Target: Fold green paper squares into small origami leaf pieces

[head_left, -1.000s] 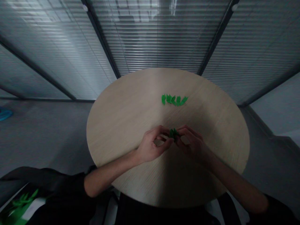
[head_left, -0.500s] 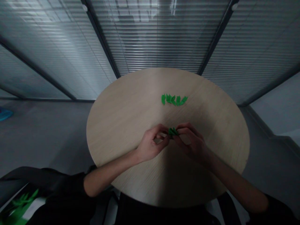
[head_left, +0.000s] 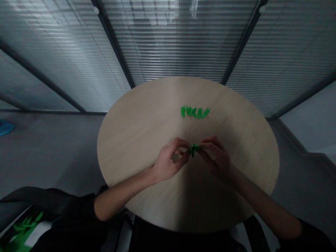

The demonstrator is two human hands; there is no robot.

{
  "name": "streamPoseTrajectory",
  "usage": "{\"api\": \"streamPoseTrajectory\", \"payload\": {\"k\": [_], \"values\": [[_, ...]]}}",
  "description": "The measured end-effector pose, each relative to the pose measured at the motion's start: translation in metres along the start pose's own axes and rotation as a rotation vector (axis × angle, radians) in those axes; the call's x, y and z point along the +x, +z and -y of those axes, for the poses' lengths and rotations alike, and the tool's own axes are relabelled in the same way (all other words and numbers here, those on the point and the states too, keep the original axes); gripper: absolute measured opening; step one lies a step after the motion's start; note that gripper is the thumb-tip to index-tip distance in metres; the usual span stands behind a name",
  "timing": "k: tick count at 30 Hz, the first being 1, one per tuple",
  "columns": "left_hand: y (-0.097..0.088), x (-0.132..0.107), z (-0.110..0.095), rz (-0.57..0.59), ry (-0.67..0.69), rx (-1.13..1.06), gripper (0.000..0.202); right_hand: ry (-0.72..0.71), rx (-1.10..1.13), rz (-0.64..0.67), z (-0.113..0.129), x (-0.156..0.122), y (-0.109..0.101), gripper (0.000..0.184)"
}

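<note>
My left hand (head_left: 172,159) pinches the left side of a small green leafy piece (head_left: 193,149) between thumb and fingertips. From the opposite side, the thumb and fingers of my right hand (head_left: 216,157) close on the same piece. Held just over the table, it has narrow lobes spreading out, one pointing down toward me. Its finer detail is too small and dark to make out. Beyond my hands, a short row of several bright green leaf-shaped pieces (head_left: 194,112) lies on the table.
The round wooden table (head_left: 136,129) has a curved edge. Behind it stand glass panels with blinds (head_left: 178,52). At the lower left, a dark container holds green leafy things (head_left: 26,227) and a white item (head_left: 39,233). A blue object (head_left: 5,128) lies on the floor at far left.
The green piece has turned and spread between my fingers, and a lobe now points down. My right hand has shifted slightly right. The row of leaf-shaped pieces is unchanged.
</note>
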State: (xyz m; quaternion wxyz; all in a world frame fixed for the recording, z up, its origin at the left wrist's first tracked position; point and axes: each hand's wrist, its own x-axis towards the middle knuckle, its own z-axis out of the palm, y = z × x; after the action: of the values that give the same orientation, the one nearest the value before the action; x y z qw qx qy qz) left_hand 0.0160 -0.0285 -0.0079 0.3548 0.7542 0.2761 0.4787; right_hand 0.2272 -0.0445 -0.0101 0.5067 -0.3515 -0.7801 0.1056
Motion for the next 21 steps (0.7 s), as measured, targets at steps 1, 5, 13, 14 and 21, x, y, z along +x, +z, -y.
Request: {"api": "streamPoseTrajectory", "payload": {"k": [1,5,13,14,21], "values": [[-0.0002,0.0004,0.0006,-0.005,0.037,0.017,0.009,-0.008,0.009,0.015,0.0002,0.0003,-0.0001,0.018],[-0.002,0.0025,0.0001,-0.035,0.182,0.108,0.01,-0.046,0.028,0.05,0.0014,0.0021,-0.0013,0.021],[-0.0022,-0.0012,-0.0004,0.051,0.195,0.107,0.019,-0.046,0.06,0.085,0.0015,0.0004,-0.0036,0.025],[-0.0018,-0.0017,0.0002,0.046,0.201,0.113,0.019,-0.044,0.059,0.082,0.0008,-0.0005,-0.0033,0.024],[-0.0013,-0.0023,0.0019,-0.036,0.292,0.16,0.017,-0.042,0.046,0.053,0.0013,-0.0002,-0.0026,0.023]]}}
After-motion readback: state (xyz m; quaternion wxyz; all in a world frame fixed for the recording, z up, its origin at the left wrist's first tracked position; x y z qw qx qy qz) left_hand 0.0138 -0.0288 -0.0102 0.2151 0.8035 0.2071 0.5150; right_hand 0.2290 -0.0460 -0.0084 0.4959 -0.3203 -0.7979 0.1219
